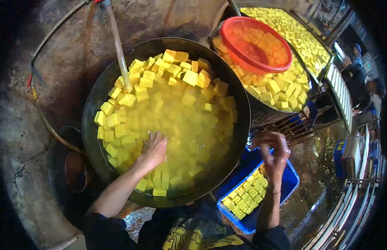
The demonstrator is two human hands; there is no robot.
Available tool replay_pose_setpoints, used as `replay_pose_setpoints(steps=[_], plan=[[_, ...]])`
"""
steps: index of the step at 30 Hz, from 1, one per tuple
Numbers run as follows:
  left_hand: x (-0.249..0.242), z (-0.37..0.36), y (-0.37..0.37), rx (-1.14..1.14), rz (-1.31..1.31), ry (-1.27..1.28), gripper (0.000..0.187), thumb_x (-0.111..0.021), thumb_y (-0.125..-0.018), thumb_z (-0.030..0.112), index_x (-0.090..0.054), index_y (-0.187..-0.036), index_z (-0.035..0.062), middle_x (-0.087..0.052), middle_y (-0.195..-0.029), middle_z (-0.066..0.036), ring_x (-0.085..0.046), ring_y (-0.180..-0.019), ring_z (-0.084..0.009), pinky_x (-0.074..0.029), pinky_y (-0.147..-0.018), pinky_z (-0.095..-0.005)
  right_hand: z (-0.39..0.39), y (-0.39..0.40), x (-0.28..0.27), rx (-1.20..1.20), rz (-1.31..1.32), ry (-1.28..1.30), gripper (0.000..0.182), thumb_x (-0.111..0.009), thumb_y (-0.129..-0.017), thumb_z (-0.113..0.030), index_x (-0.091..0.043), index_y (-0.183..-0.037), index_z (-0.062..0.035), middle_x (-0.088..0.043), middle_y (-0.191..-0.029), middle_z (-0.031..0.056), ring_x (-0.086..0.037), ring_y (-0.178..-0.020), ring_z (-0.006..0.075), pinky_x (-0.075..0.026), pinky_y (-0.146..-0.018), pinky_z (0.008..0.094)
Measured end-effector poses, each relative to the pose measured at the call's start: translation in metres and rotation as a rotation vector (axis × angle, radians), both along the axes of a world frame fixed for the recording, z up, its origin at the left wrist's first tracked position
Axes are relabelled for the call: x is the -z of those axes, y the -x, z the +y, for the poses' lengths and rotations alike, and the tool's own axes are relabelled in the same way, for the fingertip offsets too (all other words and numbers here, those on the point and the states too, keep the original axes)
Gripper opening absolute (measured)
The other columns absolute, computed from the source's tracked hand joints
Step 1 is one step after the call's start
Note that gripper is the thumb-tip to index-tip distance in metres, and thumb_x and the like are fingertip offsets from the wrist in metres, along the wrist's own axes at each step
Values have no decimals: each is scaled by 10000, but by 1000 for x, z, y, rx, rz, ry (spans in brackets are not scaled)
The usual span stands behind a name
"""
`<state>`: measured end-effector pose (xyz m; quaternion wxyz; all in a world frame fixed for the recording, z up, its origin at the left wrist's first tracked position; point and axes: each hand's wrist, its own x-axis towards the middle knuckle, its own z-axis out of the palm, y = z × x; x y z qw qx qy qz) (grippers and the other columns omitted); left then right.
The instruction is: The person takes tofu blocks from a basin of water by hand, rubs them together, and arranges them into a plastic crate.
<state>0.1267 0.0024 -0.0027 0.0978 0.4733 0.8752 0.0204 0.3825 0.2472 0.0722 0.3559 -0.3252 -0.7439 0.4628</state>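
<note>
Yellow blocks (190, 77) lie heaped in cloudy yellow liquid inside a big round vat (245, 121). My left hand (156, 146) is at the liquid's surface, left of the vat's middle, over sunken blocks; its fingertips are hard to make out, so whether it holds anything is unclear. To the right, my right hand (275, 148) is raised above a blue crate (294, 180), outside the vat, with its fingers bent and apart and nothing visible between them. Inside the crate, yellow blocks (247, 192) sit in tight rows along the left part.
A red basket (256, 46) rests on a second vat of yellow blocks (285, 89). Behind it is a large tray of blocks (289, 29). A pipe (117, 41) reaches into the near vat. A person (357, 79) is at the far right, near a slatted rack (339, 93).
</note>
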Motion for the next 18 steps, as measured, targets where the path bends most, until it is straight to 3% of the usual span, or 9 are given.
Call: replay_pose_setpoints(steps=[3,4,5,8,10,12,14,16,18], plan=[[26,-12,21,125,-178,331,259,-564,-786,53,-557,-1034,-21,-538,-1038,-233,-522,-1001,-382,-461,-861,-483,-43,71,-38,-658,-457,-318,363,-684,-713,-101,-572,-1056,-61,-582,-997,177,-556,-973,358,-473,-801,406],[55,-24,25,85,-147,-8,138,-631,-663,-16,-631,-800,-29,-624,-841,-223,-602,-910,-372,-511,-758,-443,-58,90,-15,-711,-576,-486,377,-662,-676,-114,-590,-1044,-69,-606,-967,154,-592,-905,343,-503,-760,413],[58,-28,33,87,-148,-29,138,-631,-663,-16,-631,-800,-29,-624,-841,-223,-602,-910,-372,-511,-758,-443,-71,107,-5,-823,-796,-503,393,-649,-709,-179,-580,-1087,-97,-604,-1011,149,-604,-907,332,-509,-751,425],[40,-29,54,274,-185,-155,167,-639,-681,-10,-619,-845,-35,-624,-854,-232,-620,-866,-368,-515,-751,-427,-75,128,85,-995,-963,-771,305,-670,-684,-194,-643,-975,-107,-643,-891,114,-637,-821,291,-524,-670,401],[-12,-16,73,195,-625,-91,265,-674,-727,35,-601,-974,-27,-640,-932,-196,-624,-908,-314,-509,-782,-383,-75,134,126,-1147,-1079,-948,261,-672,-682,-203,-664,-926,-112,-654,-836,101,-645,-787,276,-526,-638,391],[7,-15,98,209,-789,-207,342,-694,-740,58,-569,-1046,-30,-637,-983,-165,-618,-927,-275,-500,-808,-356,-75,131,145,-1184,-1158,-1309,186,-675,-680,-232,-684,-832,-126,-651,-732,80,-651,-744,246,-521,-605,363],[18,-14,114,97,-1351,-342,516,-742,-742,71,-494,-1181,-39,-607,-1090,-83,-584,-972,-164,-470,-871,-291,-76,135,123,-1188,-1193,-1193,167,-654,-689,-220,-676,-815,-113,-657,-761,91,-647,-740,265,-521,-622,380],[9,-11,117,81,-1421,-427,518,-747,-730,48,-497,-1176,-38,-610,-1077,-82,-584,-972,-152,-474,-861,-284,-66,141,110,-1180,-1222,-1075,151,-633,-697,-207,-667,-797,-99,-662,-791,102,-643,-737,285,-521,-640,397],[-5,-4,116,68,-1487,-508,521,-751,-719,25,-500,-1171,-36,-613,-1063,-80,-584,-972,-139,-477,-850,-276,-53,152,94,-1070,-839,-755,246,-618,-765,-239,-634,-970,-102,-665,-884,98,-644,-794,303,-529,-680,415]])
